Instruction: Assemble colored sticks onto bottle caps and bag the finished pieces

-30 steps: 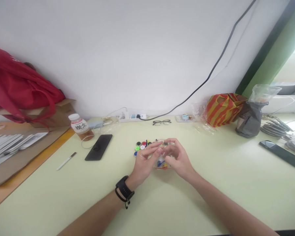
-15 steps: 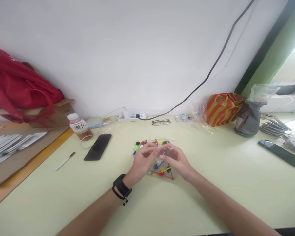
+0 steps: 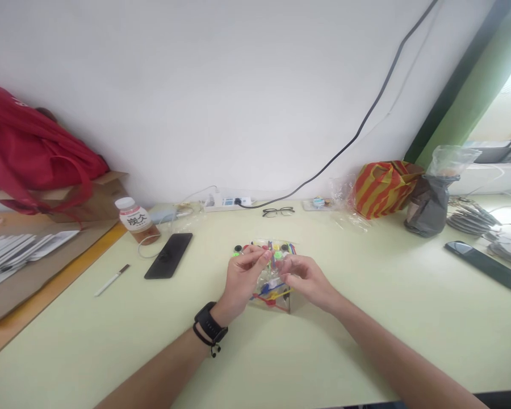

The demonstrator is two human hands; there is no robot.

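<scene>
A clear plastic bag hangs between my hands over the table, with thin blue, yellow, red and black plastic pieces inside. My left hand pinches the bag's top edge between thumb and fingertips. Closed on the bag's other side is my right hand, its fingertips curled and partly hidden. Just beyond my fingers lie small round coloured pieces, among them a black one and a light green one. My hands cover some of these.
On the left are a black phone, a drink bottle and a white pen-like stick. Glasses and a power strip sit along the wall. A striped bag and a dark phone-like slab are at right.
My fingertips have moved a little apart at the top of the bag. The bag and the pieces inside have shifted slightly left, and more round pieces show between my hands.
</scene>
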